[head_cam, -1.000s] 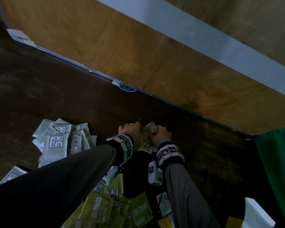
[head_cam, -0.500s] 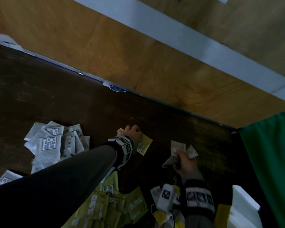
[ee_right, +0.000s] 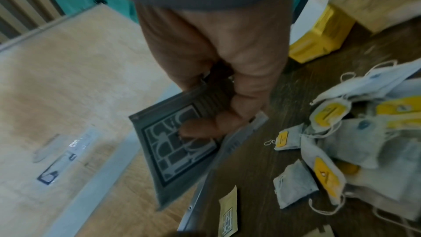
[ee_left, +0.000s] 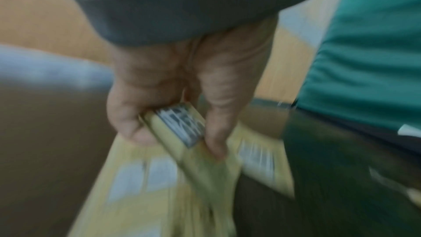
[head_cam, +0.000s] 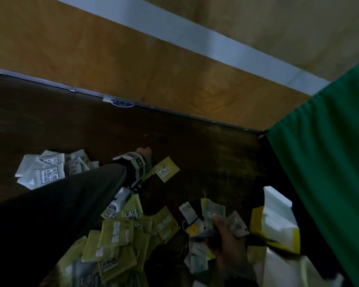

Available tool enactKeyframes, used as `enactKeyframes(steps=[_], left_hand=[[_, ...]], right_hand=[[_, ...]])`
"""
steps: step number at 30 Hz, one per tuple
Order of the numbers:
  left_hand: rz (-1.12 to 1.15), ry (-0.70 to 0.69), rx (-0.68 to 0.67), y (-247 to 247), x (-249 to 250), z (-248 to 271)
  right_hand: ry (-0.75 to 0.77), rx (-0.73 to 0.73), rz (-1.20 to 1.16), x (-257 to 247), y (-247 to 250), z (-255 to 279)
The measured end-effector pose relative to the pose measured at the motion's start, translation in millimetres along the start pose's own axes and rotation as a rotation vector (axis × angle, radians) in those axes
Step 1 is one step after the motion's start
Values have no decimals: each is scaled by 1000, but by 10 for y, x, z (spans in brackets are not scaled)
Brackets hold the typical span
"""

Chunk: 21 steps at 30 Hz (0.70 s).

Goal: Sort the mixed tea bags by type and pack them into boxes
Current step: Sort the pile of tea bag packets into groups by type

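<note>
**Both hands loaded over the dark table**

My right hand (ee_right: 230, 96) grips a grey sachet (ee_right: 180, 152) with fingers curled across its printed face, just beside the yellow box (head_cam: 278, 230). My left hand (ee_left: 173, 100) pinches an olive sachet (ee_left: 180, 129) between thumb and fingers, well apart from the yellow box. One olive sachet (head_cam: 166, 169) lies alone on the table (head_cam: 216, 154). Tagged tea bags (ee_right: 330, 143) lie heaped near the yellow box.

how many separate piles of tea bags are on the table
3: grey sachets far left, yellow sachets near middle, tagged bags near right. One stray sachet lies apart; more may hide under the arm.
</note>
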<state>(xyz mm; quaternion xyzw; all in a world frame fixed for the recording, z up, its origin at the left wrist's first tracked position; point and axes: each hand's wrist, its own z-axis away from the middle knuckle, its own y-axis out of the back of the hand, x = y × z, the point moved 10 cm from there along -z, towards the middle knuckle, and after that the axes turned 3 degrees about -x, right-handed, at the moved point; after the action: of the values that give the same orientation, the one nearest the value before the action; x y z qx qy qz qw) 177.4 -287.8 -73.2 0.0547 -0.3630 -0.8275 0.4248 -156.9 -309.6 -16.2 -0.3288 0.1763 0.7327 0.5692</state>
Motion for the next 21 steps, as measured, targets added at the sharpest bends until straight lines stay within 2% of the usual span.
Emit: enactKeyframes(steps=[3, 6, 8, 10, 12, 16, 21], left_hand=[[17, -18, 52, 188, 168, 122], [27, -90, -6, 225, 483, 128], [-20, -100, -36, 67, 619, 67], [-48, -61, -52, -236, 591, 99], [45, -44, -31, -378, 544, 183], [175, -30, 42, -325, 444, 229], [123, -103, 44, -369, 412, 385]], right_hand=[[54, 20, 32, 75, 118, 111], [56, 20, 50, 192, 164, 196], [60, 0, 54, 245, 173, 238], [92, -35, 73, 257, 151, 295], [97, -32, 98, 299, 165, 319], [70, 1, 97, 450, 217, 301], [72, 3, 75, 478, 183, 325]])
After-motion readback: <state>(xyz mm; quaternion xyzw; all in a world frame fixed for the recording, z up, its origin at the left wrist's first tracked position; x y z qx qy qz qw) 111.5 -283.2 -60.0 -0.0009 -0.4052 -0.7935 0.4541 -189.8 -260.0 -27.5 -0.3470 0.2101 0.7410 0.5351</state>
